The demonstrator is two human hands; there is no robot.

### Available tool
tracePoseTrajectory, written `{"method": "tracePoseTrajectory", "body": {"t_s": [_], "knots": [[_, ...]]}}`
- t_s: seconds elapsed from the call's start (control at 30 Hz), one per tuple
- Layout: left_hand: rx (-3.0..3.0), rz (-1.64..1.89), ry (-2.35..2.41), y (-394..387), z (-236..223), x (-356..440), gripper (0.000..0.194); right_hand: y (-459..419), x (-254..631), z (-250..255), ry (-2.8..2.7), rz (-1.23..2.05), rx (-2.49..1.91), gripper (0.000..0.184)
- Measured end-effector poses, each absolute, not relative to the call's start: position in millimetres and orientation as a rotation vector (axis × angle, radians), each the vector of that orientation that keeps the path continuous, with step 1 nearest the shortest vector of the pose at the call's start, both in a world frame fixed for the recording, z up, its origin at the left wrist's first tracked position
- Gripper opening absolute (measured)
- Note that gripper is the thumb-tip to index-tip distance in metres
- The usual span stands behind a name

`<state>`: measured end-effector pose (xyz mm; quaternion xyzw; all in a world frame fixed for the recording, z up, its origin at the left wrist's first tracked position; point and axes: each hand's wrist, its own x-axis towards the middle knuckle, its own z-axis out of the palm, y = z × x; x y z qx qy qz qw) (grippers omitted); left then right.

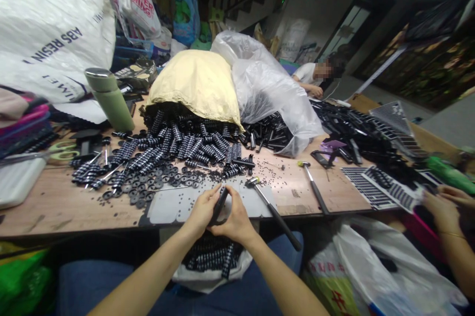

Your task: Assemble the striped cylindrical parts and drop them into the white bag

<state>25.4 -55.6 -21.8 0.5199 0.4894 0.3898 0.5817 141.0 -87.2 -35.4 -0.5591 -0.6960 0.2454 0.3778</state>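
My left hand (200, 209) and my right hand (237, 217) are closed on a black elongated piece (219, 205), held upright and tilted between them at the table's front edge. Fingers hide part of it, so its exact kind is unclear. Beneath is a pale grey plate (165, 205) scattered with small dark bits. A hammer (273, 212) with a yellow tip lies just right of my right hand. Beyond my hands spreads a pile of black-and-white striped rollers (185, 148), with black round caps (139, 187) at its left. Under my wrists, an open white bag (202, 279) holds more striped rollers.
A second hammer (314, 185) lies farther right. Behind the pile stand a cream sack (196, 81) and a clear plastic bag (270, 88). A green flask (110, 101) and scissors (63, 152) are left. A co-worker's hands (445, 207) work at far right; another person (313, 76) sits behind.
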Motion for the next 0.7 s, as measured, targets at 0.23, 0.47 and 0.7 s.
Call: {"method": "tracePoseTrajectory", "body": {"t_s": [0.23,0.47,0.7], "knots": [[2.406,0.811,1.117,-55.0,-52.3,19.9,0.040,-91.5,180.6,-44.4,-1.830,0.223,-1.762,0.072],[2.852,0.543,1.108,-45.2,-40.2,2.7,0.039,-115.8,242.3,-23.0,-1.682,0.049,-2.322,0.026],[2.910,0.542,1.124,-43.7,-41.9,2.6,0.039,-126.9,191.4,-10.2,-1.773,0.421,-2.089,0.040]]}}
